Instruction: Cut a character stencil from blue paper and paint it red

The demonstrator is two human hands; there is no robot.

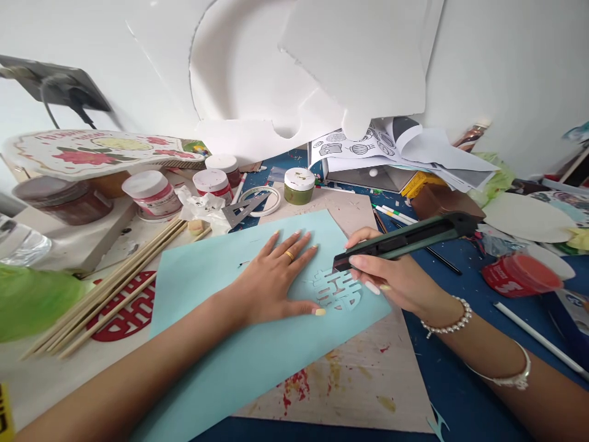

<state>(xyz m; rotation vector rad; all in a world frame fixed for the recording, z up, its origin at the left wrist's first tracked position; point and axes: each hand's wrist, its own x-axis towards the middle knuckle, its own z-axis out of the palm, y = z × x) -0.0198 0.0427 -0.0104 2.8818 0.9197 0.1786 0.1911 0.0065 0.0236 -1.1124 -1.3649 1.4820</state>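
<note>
Left hand (pixel 271 279) spread flat on light blue paper (pixel 216 374), right hand (pixel 400 276) pinching a dark green cutter knife (pixel 400 240) at the cut pattern (pixel 338 293), stained board (pixel 368 387) beneath, on the desk (pixel 446 396)

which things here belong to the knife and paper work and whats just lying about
Seems in use:
- blue paper, under the left hand
- utility knife, in the right hand
- stained board beneath the paper

Apparently lying about:
- wooden sticks
- red cut-out
- green jar
- red tub
</note>
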